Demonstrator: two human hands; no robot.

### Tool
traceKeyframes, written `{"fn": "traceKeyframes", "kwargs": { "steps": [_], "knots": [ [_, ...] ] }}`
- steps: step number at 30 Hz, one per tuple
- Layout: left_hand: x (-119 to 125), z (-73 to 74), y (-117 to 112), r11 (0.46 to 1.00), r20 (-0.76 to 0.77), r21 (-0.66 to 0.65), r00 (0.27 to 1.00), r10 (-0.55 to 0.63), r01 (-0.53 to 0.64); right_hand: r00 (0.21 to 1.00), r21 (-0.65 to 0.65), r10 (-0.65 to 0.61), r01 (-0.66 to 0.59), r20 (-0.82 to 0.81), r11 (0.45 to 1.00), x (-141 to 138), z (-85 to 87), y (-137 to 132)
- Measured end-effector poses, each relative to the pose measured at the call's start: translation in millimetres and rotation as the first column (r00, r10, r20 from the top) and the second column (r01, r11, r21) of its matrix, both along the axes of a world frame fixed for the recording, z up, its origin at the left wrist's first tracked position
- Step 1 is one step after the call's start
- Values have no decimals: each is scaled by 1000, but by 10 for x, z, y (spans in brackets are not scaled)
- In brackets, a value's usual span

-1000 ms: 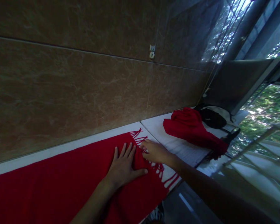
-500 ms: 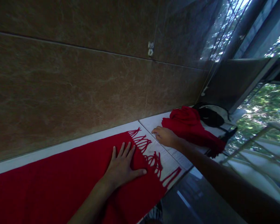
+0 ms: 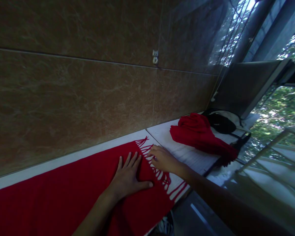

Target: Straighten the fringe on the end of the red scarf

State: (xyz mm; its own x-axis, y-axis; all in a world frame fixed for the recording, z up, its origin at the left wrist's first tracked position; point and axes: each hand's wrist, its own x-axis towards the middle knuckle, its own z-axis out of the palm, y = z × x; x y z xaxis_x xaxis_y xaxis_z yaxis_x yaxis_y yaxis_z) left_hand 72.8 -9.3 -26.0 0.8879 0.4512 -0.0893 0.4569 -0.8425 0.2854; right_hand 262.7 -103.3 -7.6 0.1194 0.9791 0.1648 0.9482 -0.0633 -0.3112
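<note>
A long red scarf lies flat along a white ledge against a brown tiled wall. Its tassel fringe spreads over the white surface at the right end. My left hand presses flat on the scarf near that end, fingers spread. My right hand rests on the fringe just to the right, fingers curled down onto the tassels; I cannot tell whether it pinches any of them.
A second, bunched red scarf lies farther right on the ledge, beside a black and white bag. A small white hook sits on the wall. The ledge's front edge drops off below the fringe. A window with foliage is at right.
My right hand had reached out toward the bunched scarf half a second ago and has come back left onto the fringe. My left hand has stayed pressed on the scarf.
</note>
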Motion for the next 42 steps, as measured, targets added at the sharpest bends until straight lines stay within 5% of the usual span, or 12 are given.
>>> {"fn": "traceKeyframes", "kwargs": {
  "steps": [7,19,28,36,42],
  "knots": [
    [-7,30,-11,1000,-3,-13,1000,1,-1,1000,-67,14,-14,3,998,-48,70,-61],
    [-16,-10,9,999,13,-33,1000,-6,6,961,-271,-3,-75,-276,959,-83,47,72],
    [-31,84,-27,998,-11,-58,1000,-2,1,994,-312,-107,97,-15,945,-61,216,46],
    [-47,51,-4,998,34,-53,999,-14,16,944,-249,-295,324,148,913,344,219,94],
    [-42,54,-24,999,32,-52,999,0,2,987,-151,-93,113,132,982,161,259,99]
  ]
}}
